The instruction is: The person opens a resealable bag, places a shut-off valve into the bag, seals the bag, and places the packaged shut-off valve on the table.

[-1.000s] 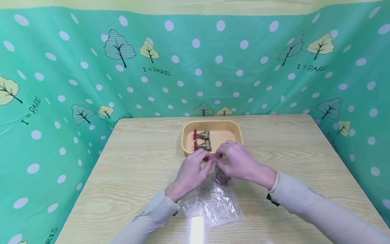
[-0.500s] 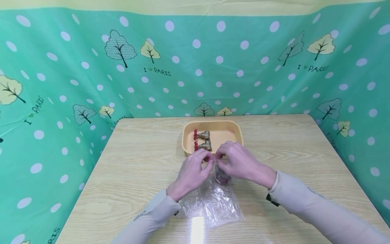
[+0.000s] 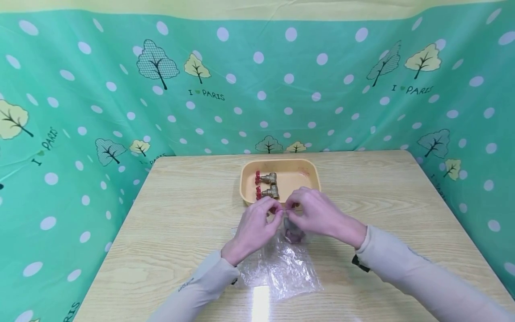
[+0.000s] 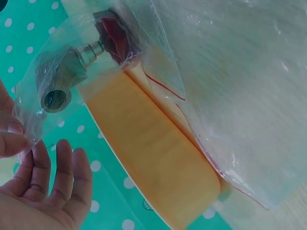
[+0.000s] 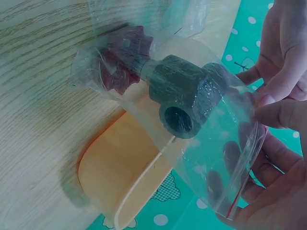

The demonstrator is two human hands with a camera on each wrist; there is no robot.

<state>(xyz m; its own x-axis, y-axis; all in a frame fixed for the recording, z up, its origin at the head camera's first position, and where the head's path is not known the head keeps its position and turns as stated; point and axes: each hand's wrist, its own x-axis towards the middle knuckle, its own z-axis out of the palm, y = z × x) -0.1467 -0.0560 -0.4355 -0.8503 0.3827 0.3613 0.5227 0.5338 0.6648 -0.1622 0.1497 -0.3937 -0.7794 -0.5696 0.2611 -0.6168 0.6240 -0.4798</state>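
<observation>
Barely shifted, the left hand (image 3: 254, 223) and right hand (image 3: 315, 212) pinch the top of a bag (image 5: 199, 153) before the tub (image 3: 291, 169) near the far edge of the table (image 3: 374, 192); slipping plastic could drop the valve (image 5: 177, 81).

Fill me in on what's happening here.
A person's left hand and right hand pinch the edge of a clear plastic zip bag with a red-handled metal valve inside. I can't tell if it's sealed. Beyond the hands, two red-handled brass-coloured valves show in an orange rounded plastic tray; more clear plastic bags lie on the pale wooden table.
</observation>
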